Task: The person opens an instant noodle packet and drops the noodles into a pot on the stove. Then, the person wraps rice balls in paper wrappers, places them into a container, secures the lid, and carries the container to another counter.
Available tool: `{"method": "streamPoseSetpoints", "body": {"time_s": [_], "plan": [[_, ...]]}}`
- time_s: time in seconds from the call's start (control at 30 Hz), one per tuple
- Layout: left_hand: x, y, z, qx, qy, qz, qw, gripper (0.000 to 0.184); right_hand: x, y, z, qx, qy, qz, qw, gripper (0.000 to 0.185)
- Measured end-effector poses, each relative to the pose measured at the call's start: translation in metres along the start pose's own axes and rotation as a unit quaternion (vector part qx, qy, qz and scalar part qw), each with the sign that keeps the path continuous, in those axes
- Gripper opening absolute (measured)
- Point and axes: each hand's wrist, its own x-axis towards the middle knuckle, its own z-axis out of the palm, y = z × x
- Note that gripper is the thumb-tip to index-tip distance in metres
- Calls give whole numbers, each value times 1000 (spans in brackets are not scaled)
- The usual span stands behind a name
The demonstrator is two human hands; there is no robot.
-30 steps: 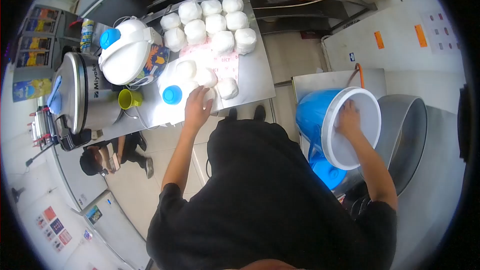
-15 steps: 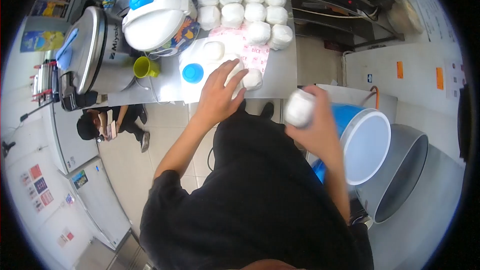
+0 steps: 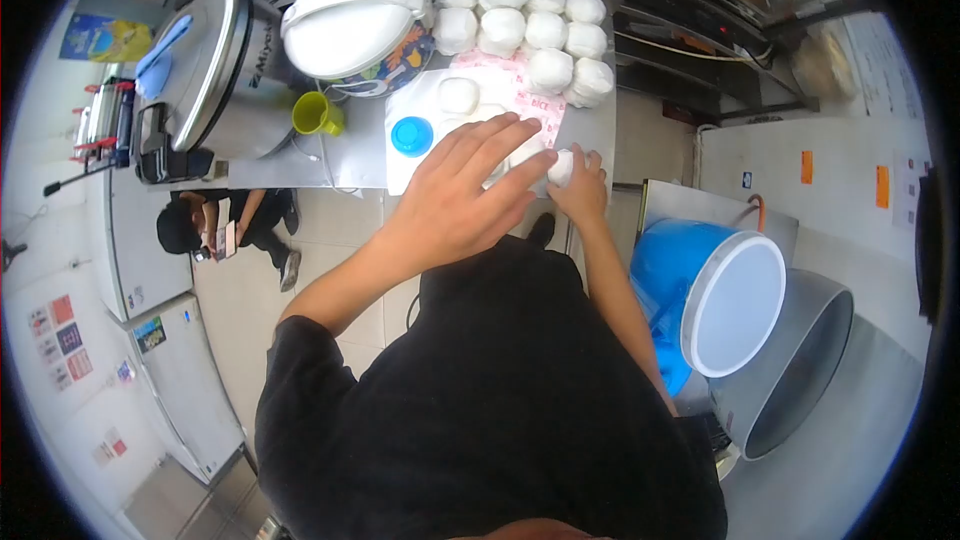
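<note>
The right grip (image 3: 582, 188) holds a white bundle (image 3: 561, 169) near the left grip (image 3: 468, 192).

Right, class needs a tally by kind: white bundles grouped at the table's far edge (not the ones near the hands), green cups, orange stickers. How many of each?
White bundles: 10
Green cup: 1
Orange stickers: 2
Total: 13

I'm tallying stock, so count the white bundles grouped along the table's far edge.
10 white bundles: four along the back, four in the next row, two in front of those, toward the right. Any stacked underneath could be hidden.
</note>
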Motion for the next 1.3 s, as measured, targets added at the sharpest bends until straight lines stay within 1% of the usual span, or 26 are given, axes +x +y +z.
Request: {"method": "streamPoseSetpoints", "body": {"time_s": [0.03,0.07,0.1,0.13,0.17,0.2,0.23,0.27,0.3,0.33,0.37,0.4,0.5,0.57,0.63,0.73,0.77,0.8,0.87,0.9,0.97,1.03,1.1,1.17,1.23,1.3], "plan": [[2,2,1,-11,-10,-2,1000,57,-1,6,3,7,10,17,1000,99],[-7,-1,5,-109,-25,-81,990,58,-3,12,8,-1,37,-38,999,96],[-33,-23,15,-293,-131,-137,937,47,-11,18,7,-16,66,-81,994,93],[-59,-47,26,-478,-214,-242,817,48,-25,16,-6,42,56,-86,994,89],[-85,-71,38,-568,-268,-355,693,60,-40,7,-31,97,55,-88,990,84],[-128,-91,48,-754,-303,-412,411,95,-69,-11,-76,147,50,-91,984,77],[-200,-116,96,-899,-257,-284,214,103,-93,-17,-107,132,50,-108,984,70],[-268,-128,121,-846,-173,-477,160,96,-120,-19,-152,170,35,-136,975,57],[-371,-148,169,-544,-205,-717,384,81,-140,-21,-194,213,18,-170,962,44],[-399,-145,177,-325,-328,-714,526,77,-153,-12,-233,274,-37,-148,950,34],[-410,-138,176,-200,-423,-643,607,73,-165,4,-267,339,-93,-131,927,23],[-422,-135,184,-155,-483,-584,634,69,-173,28,-293,281,-83,-68,954,18],[-424,-112,195,-124,-572,-449,675,59,-167,120,-326,68,-89,57,992,21],[-415,-100,202,-121,-592,-378,701,52,-144,200,-296,-61,-168,67,982,40],[-407,-93,204,-118,-598,-296,736,46,-113,254,-245,-104,-331,112,931,67],[-385,-91,211,-110,-561,-143,808,39,-122,288,-183,-156,-281,81,943,92],[-373,-95,213,-103,-539,-111,829,37,-121,287,-180,-117,-320,130,931,96],[-356,-98,212,-89,-525,-117,838,36,-118,268,-193,-78,-358,175,914,100],[-280,-99,200,-63,-508,-202,835,33,-108,272,-186,-53,-407,186,893,105],[-224,-90,187,-55,-494,-257,828,31,-104,298,-159,-67,-419,152,892,106],[-139,-79,175,-53,-364,-286,885,32,-109,312,-152,-90,-409,118,900,105],[-64,-42,163,-178,-224,-258,923,32,-118,292,-169,-101,-361,107,921,100],[-18,-8,158,-307,-176,-265,897,32,-98,298,-168,-25,-477,118,871,97],[12,27,162,-370,-155,-230,887,30,-101,272,-196,-31,-463,131,876,94],[39,72,158,-473,-185,-256,823,31,-105,244,-239,-17,-427,116,897,88],[60,107,157,-531,-212,-184,800,38,-109,201,-299,-17,-409,96,907,79]]}}
